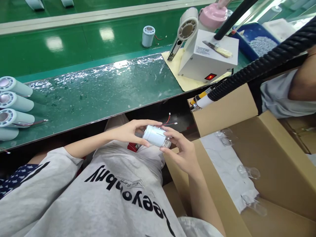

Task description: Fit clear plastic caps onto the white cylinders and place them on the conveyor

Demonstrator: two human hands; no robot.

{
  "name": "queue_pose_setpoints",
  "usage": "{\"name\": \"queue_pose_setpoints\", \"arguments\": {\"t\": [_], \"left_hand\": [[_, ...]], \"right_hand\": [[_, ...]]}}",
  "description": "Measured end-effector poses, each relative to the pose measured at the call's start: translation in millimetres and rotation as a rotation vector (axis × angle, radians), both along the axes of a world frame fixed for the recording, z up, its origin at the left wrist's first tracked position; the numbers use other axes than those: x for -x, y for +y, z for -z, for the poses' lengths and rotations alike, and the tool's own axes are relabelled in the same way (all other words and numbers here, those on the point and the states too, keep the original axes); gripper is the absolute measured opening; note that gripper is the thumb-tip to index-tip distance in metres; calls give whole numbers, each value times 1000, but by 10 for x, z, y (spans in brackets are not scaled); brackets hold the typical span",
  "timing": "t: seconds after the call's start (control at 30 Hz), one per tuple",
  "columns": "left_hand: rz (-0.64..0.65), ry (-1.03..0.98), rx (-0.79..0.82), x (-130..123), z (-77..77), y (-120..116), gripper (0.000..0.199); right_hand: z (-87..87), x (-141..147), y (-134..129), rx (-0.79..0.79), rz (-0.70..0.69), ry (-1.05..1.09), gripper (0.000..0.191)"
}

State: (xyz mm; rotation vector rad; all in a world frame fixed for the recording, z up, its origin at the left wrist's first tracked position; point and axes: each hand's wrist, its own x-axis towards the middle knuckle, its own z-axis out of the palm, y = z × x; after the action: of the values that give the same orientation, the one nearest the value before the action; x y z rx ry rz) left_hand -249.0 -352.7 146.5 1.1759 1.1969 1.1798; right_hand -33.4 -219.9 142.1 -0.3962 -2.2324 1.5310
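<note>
A light blue cylinder point(155, 135) is held between both hands above the lap, lying on its side. My left hand point(134, 131) grips its left end, thumb below and fingers over the top. At the right end, my right hand point(179, 148) has its fingers and thumb around a clear plastic piece point(166, 142) against the cylinder. Red and dark wires point(169, 120) with small white connectors stick out behind the cylinder. Several similar light blue cylinders point(17, 101) lie or lean on the green bench point(106, 89) at the far left.
Another blue cylinder point(148, 37) stands upright beyond the bench. A white box device point(209, 56) with a lit red switch sits at the bench's right. An open carton point(278, 158) holds clear plastic pieces point(249, 171). A black ribbed hose point(266, 61) crosses the right, near another person's arm point(303, 79).
</note>
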Motion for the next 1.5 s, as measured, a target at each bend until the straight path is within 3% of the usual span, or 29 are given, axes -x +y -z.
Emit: {"name": "queue_pose_setpoints", "arguments": {"t": [0.77, 1.07, 1.5], "left_hand": [[55, 173, -124, 13, -18, -14, 70], [69, 152, -174, 13, 44, -16, 71], [80, 169, -220, 21, 58, -25, 71]], "right_hand": [[6, 68, -8, 556, 41, -79, 37], [104, 100, -28, 752, 68, -160, 54], [80, 203, -110, 952, -3, -239, 73]]}}
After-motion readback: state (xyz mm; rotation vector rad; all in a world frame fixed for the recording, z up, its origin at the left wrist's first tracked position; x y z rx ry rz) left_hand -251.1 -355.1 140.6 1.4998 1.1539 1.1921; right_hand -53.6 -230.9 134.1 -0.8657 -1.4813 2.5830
